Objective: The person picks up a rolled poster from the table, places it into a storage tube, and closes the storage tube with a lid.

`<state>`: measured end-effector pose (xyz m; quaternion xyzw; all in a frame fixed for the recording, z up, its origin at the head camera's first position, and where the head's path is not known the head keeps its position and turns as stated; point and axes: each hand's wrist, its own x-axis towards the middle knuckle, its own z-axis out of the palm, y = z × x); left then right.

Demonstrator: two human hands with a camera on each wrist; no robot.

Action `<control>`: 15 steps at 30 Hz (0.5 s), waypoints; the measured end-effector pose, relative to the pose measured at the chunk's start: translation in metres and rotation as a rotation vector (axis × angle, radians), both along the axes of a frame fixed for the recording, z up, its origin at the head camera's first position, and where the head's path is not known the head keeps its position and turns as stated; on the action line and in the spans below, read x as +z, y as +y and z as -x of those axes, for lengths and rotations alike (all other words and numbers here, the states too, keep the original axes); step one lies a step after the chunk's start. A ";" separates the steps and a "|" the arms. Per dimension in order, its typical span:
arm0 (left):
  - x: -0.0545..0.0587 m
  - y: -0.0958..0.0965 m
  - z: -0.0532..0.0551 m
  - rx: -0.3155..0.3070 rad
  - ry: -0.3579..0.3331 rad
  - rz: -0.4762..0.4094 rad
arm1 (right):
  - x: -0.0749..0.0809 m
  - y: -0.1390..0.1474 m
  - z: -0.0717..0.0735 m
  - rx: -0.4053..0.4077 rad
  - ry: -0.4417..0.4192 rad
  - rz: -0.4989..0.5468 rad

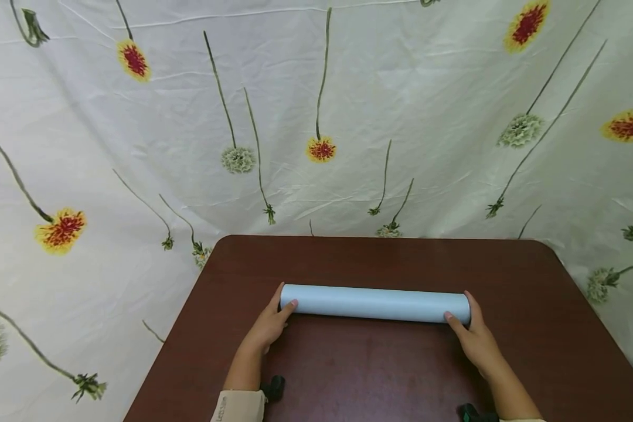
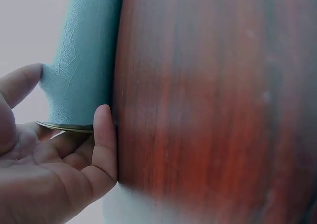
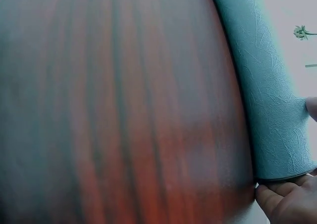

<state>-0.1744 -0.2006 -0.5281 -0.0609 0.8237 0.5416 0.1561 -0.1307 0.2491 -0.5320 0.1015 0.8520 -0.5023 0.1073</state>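
Note:
A light blue roll (image 1: 374,303) of leather-textured sheet lies crosswise near the middle of the dark wooden table. My left hand (image 1: 268,323) grips its left end, thumb on the near upper side. In the left wrist view that hand's fingers (image 2: 103,135) wrap round the rolled edge, where a thin yellowish rim shows. At the other end my right hand (image 1: 475,337) holds the roll the same way, thumb on top. The right wrist view has its fingers (image 3: 277,189) bent under the roll's end, against the tabletop; the rest of that hand is cut off by the frame.
The reddish-brown table (image 1: 348,369) has rounded far corners and a glossy surface. Behind and beside it hangs a white cloth (image 1: 432,105) printed with flowers, close to the table's far edge. Dark wrist straps (image 1: 274,388) show at both wrists.

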 end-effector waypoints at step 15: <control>-0.001 -0.003 -0.001 0.022 -0.025 -0.018 | 0.002 -0.002 -0.001 -0.035 0.008 0.048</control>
